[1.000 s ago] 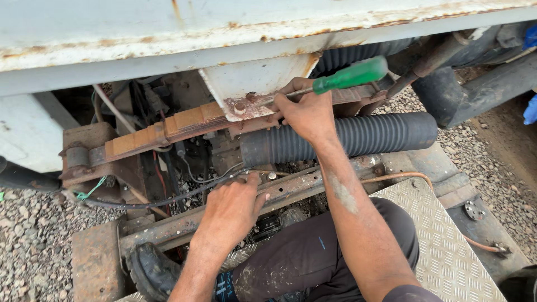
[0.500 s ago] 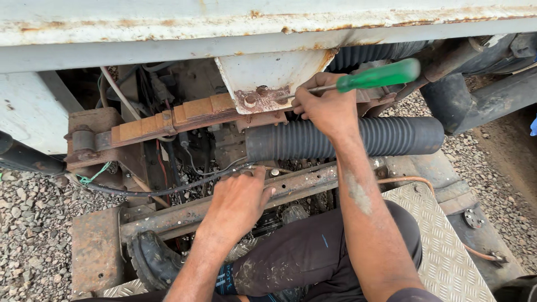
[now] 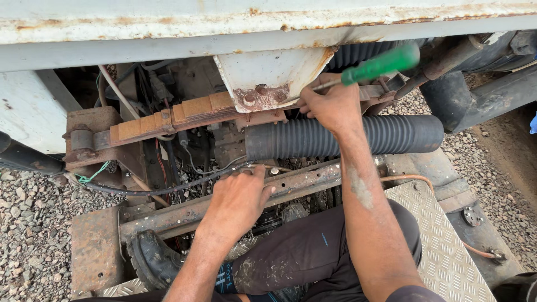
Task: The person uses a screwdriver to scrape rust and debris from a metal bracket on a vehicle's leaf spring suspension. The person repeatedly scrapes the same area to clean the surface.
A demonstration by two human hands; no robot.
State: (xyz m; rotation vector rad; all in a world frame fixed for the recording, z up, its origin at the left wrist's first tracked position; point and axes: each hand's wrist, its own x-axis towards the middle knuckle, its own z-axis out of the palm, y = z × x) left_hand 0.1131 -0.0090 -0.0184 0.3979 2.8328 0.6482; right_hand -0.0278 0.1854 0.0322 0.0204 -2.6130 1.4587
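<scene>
Head view showed the right hand (image 3: 331,105) closed around the shaft of a green-handled screwdriver (image 3: 380,65), whose long axis ran from the handle at two o'clock down toward the rusty bolts (image 3: 253,95) on the white bracket (image 3: 268,75) at nine o'clock of that hand. The left hand (image 3: 238,201), farther off at seven o'clock, lay spread and palm-down on the rusty frame rail (image 3: 302,182), holding nothing. The screwdriver's tip was hidden behind the right hand, so contact with a bolt could not be told, and the black ribbed hose (image 3: 391,134) passed just below.
</scene>
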